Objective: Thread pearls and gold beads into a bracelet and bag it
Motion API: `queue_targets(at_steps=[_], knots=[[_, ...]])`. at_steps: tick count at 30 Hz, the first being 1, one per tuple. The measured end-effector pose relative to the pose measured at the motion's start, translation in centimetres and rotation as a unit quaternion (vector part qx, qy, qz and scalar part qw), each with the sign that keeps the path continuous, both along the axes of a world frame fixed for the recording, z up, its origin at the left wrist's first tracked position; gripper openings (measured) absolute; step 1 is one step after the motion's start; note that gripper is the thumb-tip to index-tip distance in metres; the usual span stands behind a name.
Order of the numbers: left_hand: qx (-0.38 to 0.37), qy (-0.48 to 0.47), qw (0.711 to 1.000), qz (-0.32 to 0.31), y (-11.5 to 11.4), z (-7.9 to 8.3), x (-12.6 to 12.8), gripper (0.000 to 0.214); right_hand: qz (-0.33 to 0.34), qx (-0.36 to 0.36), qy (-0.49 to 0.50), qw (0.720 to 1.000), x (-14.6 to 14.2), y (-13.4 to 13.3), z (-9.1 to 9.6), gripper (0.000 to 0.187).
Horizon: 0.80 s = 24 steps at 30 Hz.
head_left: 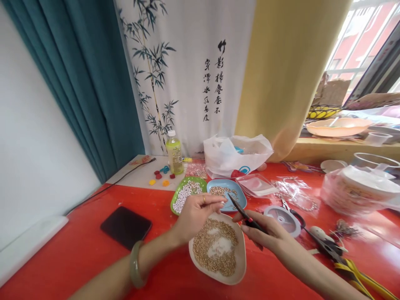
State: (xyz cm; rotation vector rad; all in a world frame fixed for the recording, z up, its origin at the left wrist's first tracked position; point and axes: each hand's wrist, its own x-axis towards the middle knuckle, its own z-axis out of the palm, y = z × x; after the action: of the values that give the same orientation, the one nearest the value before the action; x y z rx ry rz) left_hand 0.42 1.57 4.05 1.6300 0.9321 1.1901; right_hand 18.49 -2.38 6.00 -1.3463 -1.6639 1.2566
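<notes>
My left hand (195,214), with a green bangle on the wrist, hovers over a beige dish (240,266) of small gold beads. Its thumb and fingers are pinched together near the blade tip; what they hold is too small to see. My right hand (265,233) grips small black scissors (239,208) with red on the handle, blades pointing up-left toward the left fingertips. Behind them sit a green dish (175,199) of white pearl beads and a blue dish (242,199) of gold beads.
A black phone (126,227) lies at left on the red table (78,258). A thread spool (283,216), pliers (331,246) and yellow-handled tools (359,277) lie at right. A drink bottle (174,154), plastic bags (234,156) and stacked containers (365,187) stand behind.
</notes>
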Motion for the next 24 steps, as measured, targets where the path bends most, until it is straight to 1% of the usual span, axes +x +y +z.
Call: queue_targets(at_steps=[3,8,13,16,19,24], knots=[[0.005,-0.007,1.000,0.005,0.0,-0.1,0.0,0.020,0.002,-0.008,0.004,1.000,0.0,0.0,-0.2,0.028],[-0.001,0.008,1.000,0.016,0.1,-0.3,0.1,0.018,0.030,-0.017,0.003,0.999,0.0,-0.2,-0.4,0.029],[0.001,0.017,1.000,0.016,0.2,-0.6,0.2,0.017,0.058,0.001,-0.016,0.998,0.0,-0.3,-0.7,0.030],[0.001,0.012,1.000,0.012,0.2,-0.6,0.3,0.018,0.063,0.034,-0.057,0.996,0.1,-0.3,-0.8,0.028],[0.000,0.001,1.000,0.012,0.0,-0.6,0.4,0.016,0.057,0.088,-0.094,0.990,0.0,-0.4,-0.8,0.026],[0.017,0.010,1.000,0.024,-0.5,-0.6,0.5,0.017,0.047,0.176,-0.164,0.970,-0.3,-0.6,-1.2,0.023]])
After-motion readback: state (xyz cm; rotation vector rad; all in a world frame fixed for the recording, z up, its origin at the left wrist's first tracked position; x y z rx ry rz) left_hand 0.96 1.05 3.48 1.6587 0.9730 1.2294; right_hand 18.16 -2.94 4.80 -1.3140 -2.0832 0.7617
